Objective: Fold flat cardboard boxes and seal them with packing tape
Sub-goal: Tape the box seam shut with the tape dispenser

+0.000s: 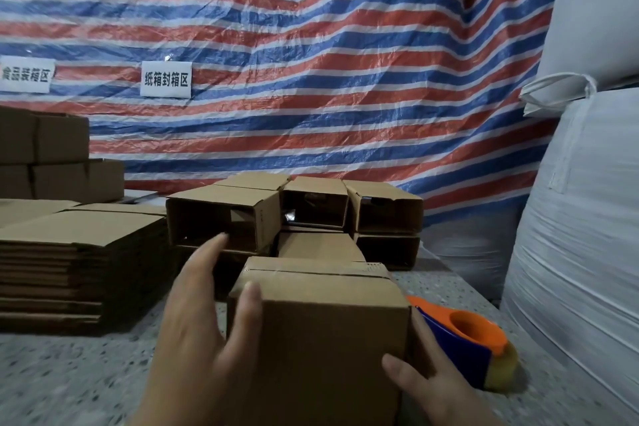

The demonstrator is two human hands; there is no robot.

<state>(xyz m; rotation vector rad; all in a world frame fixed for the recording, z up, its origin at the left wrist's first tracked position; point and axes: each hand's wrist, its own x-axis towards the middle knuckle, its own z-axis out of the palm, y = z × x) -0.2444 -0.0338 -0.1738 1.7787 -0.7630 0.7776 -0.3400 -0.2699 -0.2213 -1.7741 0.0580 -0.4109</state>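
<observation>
Close in front of me is a folded brown cardboard box [328, 339], its top flaps meeting in a seam along the far edge. My left hand [193, 332] lies against its left side with straight fingers pointing away and the thumb pressing on the top left edge. My right hand [435, 387] grips the lower right corner, thumb on the near face and fingers round the right side. An orange and blue tape dispenser [473, 339] holding a roll of clear tape lies on the table just right of the box, behind my right hand.
A tall stack of flat cardboard blanks [76, 252] fills the left of the speckled table [69, 373]. Several folded, open-ended boxes [221, 214] are piled behind the held box. Big white sacks [581, 252] stand on the right, and a striped tarpaulin [311, 79] hangs behind.
</observation>
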